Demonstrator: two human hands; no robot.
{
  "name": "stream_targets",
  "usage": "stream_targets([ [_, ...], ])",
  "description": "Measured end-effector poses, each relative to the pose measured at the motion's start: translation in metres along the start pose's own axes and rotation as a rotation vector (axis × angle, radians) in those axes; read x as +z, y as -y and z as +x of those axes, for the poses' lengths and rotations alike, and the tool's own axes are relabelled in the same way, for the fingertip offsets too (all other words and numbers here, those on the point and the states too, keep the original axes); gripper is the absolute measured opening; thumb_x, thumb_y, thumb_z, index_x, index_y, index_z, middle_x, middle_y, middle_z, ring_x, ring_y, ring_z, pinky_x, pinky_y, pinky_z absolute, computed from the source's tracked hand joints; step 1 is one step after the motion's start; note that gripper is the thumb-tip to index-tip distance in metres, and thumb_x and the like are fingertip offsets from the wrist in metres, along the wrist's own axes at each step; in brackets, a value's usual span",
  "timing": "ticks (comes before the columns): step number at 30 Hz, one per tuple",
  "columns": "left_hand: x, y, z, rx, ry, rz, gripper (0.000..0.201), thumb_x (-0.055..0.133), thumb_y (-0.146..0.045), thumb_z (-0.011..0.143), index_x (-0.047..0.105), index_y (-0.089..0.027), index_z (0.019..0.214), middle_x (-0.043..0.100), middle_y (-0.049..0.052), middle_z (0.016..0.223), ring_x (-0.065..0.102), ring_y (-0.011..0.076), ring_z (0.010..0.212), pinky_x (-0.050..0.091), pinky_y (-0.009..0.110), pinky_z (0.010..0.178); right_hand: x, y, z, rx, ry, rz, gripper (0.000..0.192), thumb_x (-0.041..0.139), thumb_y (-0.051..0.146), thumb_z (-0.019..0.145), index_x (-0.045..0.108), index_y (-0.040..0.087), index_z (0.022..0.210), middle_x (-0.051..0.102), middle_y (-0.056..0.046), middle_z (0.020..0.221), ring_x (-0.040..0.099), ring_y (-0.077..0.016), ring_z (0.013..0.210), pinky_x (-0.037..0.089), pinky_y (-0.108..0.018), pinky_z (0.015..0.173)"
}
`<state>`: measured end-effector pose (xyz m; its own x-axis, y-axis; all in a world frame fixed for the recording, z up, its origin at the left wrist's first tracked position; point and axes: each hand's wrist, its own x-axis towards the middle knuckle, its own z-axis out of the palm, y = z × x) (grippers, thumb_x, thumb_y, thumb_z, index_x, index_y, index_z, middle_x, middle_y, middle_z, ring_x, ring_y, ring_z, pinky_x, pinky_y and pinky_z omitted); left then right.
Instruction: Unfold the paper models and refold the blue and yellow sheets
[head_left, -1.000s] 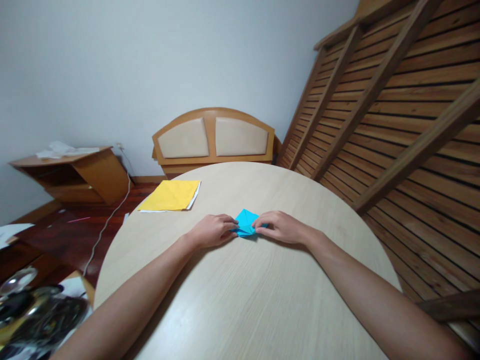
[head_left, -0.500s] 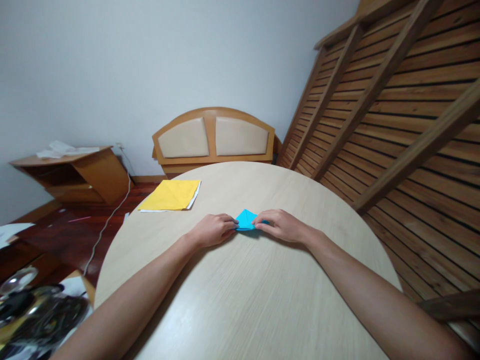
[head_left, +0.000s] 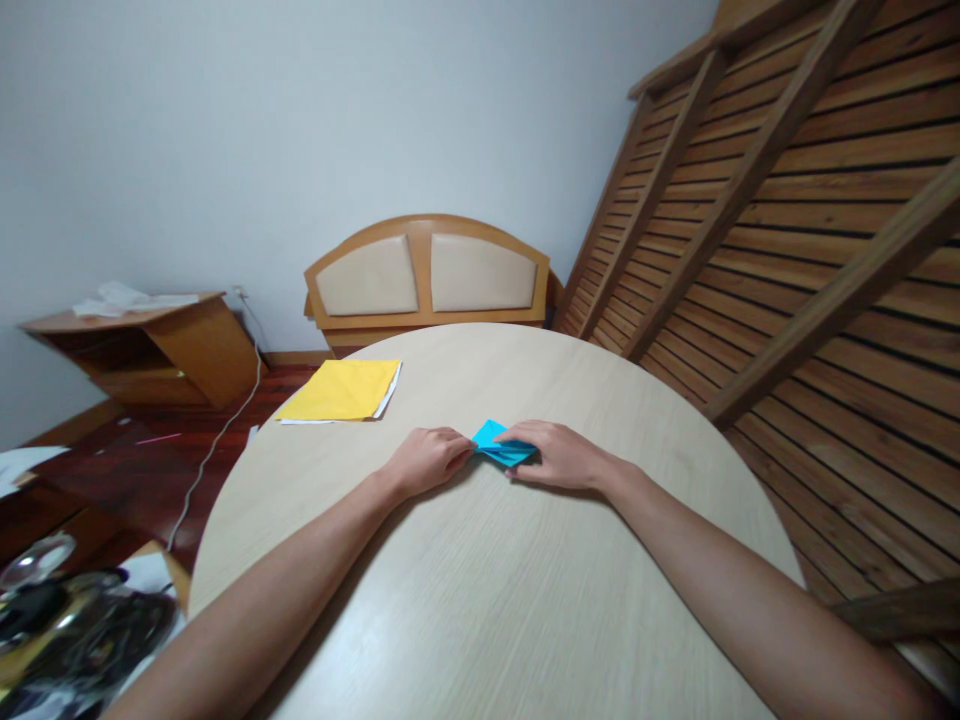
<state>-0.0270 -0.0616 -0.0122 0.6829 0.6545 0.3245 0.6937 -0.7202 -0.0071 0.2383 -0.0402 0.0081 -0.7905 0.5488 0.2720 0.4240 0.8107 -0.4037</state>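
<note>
Blue folded paper (head_left: 501,446) lies flat on your worktop (head_left: 495,600), between your hands. Your right hand (head_left: 559,456) pinches its right end (fingers closed on a flap); your left hand (head_left: 427,460) presses the left corner, fingers curled. Its long axis runs left to right, both hands touching it.

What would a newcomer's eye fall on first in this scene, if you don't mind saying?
Most likely the bright blue folded paper at the middle of the round pale table, pinched between the left hand and right hand. Next comes the yellow sheet lying flat near the table's far left edge.
</note>
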Motion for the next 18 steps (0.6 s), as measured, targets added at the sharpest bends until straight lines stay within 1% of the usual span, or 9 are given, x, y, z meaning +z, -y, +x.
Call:
stream_targets([
  [3,0.0003,0.0000,0.0000,0.004,-0.018,0.010,0.024,0.044,-0.021,0.098,0.068,-0.019,0.093,0.073,0.005,0.084,0.068,0.0162,0.075,0.050,0.024,0.065,0.0045,-0.0035,0.0012,-0.005,0.014,-0.015,0.033,0.064,0.031,0.090,0.066,0.025,0.123,0.071,-0.007,0.115,0.064,-0.0248,0.106,0.048,-0.035,0.091],
  [6,0.0010,0.0005,-0.0004,-0.001,-0.058,0.009,0.024,0.043,-0.021,0.099,0.067,-0.019,0.094,0.073,0.005,0.083,0.068,0.0154,0.074,0.049,0.024,0.065,0.0060,-0.0059,0.0015,-0.003,0.011,-0.043,0.025,0.060,0.028,0.093,0.068,0.023,0.117,0.072,-0.007,0.112,0.065,-0.0246,0.104,0.048,-0.035,0.089],
  [10,0.0009,0.0008,-0.0012,0.006,-0.124,0.006,0.025,0.041,-0.022,0.100,0.066,-0.018,0.098,0.074,0.005,0.084,0.068,0.0150,0.072,0.050,0.024,0.064,0.0044,-0.0066,0.0014,-0.013,-0.025,-0.049,0.023,0.056,0.026,0.096,0.069,0.025,0.115,0.073,-0.006,0.112,0.065,-0.0233,0.103,0.047,-0.035,0.089],
  [14,-0.0003,-0.0001,-0.0020,0.007,-0.187,0.003,0.023,0.042,-0.021,0.100,0.065,-0.018,0.101,0.075,0.005,0.085,0.068,0.0138,0.072,0.050,0.024,0.063,0.0031,-0.0069,0.0017,0.027,-0.079,-0.038,0.021,0.055,0.024,0.095,0.073,0.023,0.107,0.075,-0.005,0.103,0.067,-0.0208,0.092,0.047,-0.031,0.081],
  [18,-0.0001,-0.0011,-0.0020,-0.010,-0.242,-0.009,0.021,0.045,-0.023,0.099,0.064,-0.018,0.103,0.075,0.004,0.086,0.069,0.0134,0.071,0.051,0.023,0.063,0.0037,-0.0085,0.0015,0.068,-0.140,-0.004,0.019,0.055,0.028,0.097,0.073,0.022,0.103,0.075,-0.005,0.096,0.066,-0.0185,0.083,0.045,-0.028,0.075],
])
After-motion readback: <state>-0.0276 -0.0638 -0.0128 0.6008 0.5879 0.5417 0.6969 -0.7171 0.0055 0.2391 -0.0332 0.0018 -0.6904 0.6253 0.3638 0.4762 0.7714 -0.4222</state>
